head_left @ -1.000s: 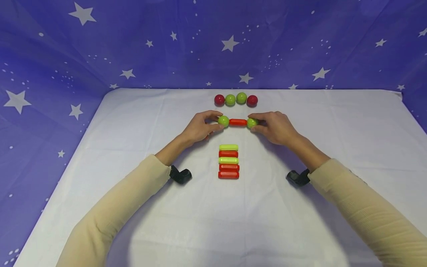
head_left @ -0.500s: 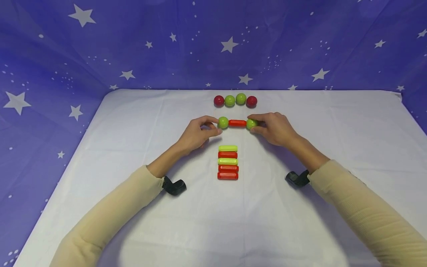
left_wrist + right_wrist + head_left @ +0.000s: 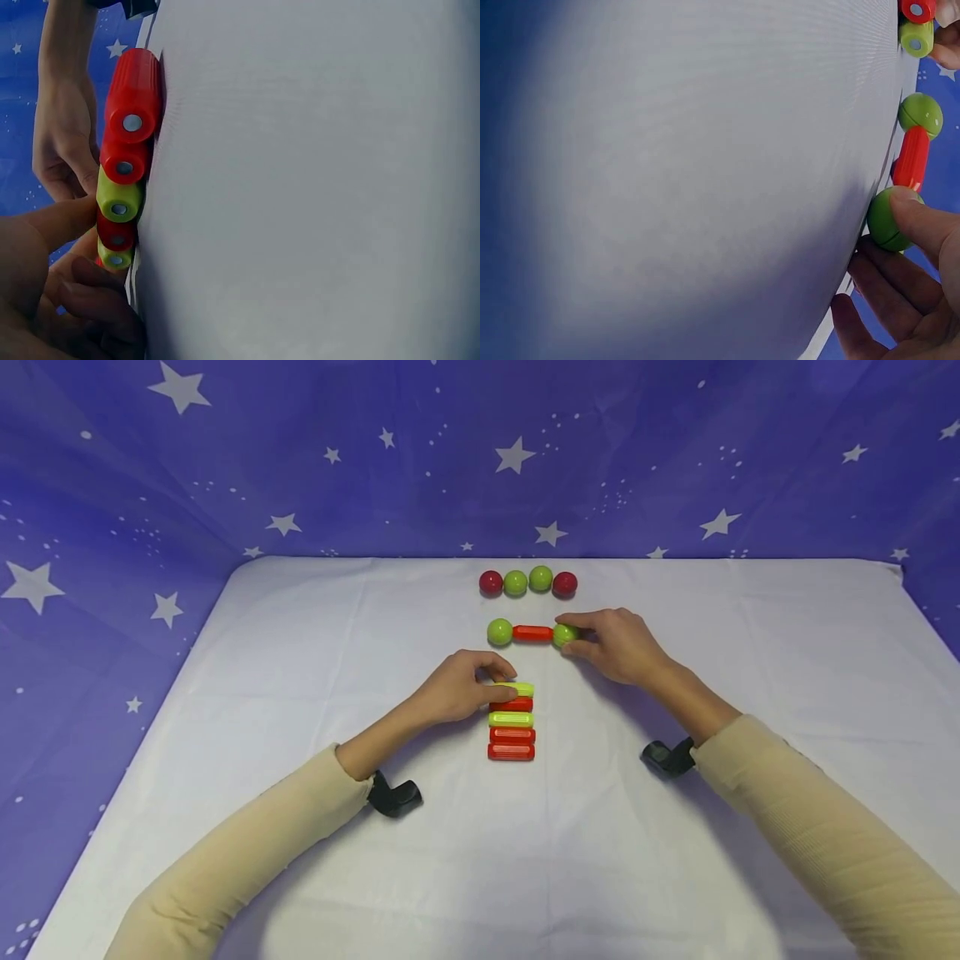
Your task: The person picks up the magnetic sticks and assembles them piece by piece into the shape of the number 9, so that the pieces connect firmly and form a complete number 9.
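Note:
A red rod (image 3: 533,632) lies between two green balls, joined end to end. My right hand (image 3: 618,647) pinches the right-hand green ball (image 3: 886,219) between thumb and fingers. The left-hand green ball (image 3: 499,632) has no hand on it. My left hand (image 3: 457,687) is over the far end of a stack-like row of rods. Its thumb and fingers stand apart around the farthest yellow-green rod (image 3: 115,259), partly covering it and the red rod (image 3: 517,704) beside it; contact is unclear. Silvery ends show on the rods in the left wrist view.
Behind the joined piece, two red balls, one a dark red ball (image 3: 491,582), and two green balls, one a green ball (image 3: 540,578), form a line. Nearer rods include a yellow-green rod (image 3: 512,719) and a red rod (image 3: 512,752). A starry blue cloth (image 3: 420,493) backs the white table (image 3: 637,860).
My left hand has let go of the left-hand green ball and moved toward me to the row of rods. My right hand still holds its ball in place.

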Demonstrator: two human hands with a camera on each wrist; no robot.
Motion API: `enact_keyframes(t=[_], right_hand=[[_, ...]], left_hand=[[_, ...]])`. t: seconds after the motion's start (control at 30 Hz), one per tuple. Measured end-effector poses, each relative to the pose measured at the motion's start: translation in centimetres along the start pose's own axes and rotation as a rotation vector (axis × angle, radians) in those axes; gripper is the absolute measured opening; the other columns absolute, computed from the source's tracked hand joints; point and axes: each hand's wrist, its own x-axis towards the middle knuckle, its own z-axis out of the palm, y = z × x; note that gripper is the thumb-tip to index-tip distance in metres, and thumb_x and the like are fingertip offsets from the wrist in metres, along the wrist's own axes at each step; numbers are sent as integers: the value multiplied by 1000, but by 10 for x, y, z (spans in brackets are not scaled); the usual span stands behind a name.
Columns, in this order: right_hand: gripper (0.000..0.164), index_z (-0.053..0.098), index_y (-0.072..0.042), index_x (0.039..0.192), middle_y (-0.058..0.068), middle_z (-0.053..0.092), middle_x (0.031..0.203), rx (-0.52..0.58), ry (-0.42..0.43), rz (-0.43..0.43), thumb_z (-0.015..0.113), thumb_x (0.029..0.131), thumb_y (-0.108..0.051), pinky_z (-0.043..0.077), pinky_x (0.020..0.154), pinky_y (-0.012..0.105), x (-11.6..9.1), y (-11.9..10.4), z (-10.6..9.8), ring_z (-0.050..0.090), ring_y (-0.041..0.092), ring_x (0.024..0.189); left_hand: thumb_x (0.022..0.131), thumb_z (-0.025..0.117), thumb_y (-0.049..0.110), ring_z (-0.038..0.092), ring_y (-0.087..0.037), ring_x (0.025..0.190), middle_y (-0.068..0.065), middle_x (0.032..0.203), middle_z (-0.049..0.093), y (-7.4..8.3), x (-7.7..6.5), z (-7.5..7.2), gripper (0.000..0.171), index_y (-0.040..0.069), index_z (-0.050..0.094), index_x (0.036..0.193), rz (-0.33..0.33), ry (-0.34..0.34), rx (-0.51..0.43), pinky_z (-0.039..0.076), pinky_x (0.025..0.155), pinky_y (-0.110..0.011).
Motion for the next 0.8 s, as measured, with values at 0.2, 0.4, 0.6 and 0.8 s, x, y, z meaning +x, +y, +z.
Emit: enact_keyframes(t=[0.2,0.4,0.6,0.8], right_hand=[[47,61,-7,135,17,62,129,-1,-3,5,74,90,-16,33,104,56,1,1,1,55,36,121],[49,60,-8,136,16,61,131,0,-9,28,74,90,-16,31,106,56,1,-1,1,54,36,122],[48,61,-7,135,17,61,130,2,-1,21,74,90,-15,32,105,56,1,-1,0,54,37,122],[48,61,-7,135,17,61,131,9,-1,20,74,90,-15,32,105,57,1,-1,1,53,37,123]], left_hand=[[90,74,20,55,-19,95,-1,97,67,-1,0,-2,22,10,72,109,-5,-11,-23,45,86,-33],[90,73,18,57,-19,96,-1,101,70,-7,-1,-9,22,8,74,110,-10,-46,-47,45,87,-33],[91,72,19,58,-18,98,-1,106,71,-11,-3,-18,22,8,75,110,0,-75,-50,46,85,-31],[92,71,21,57,-20,87,-1,106,70,-13,-3,-26,21,10,75,110,14,-13,-25,47,74,-31]])
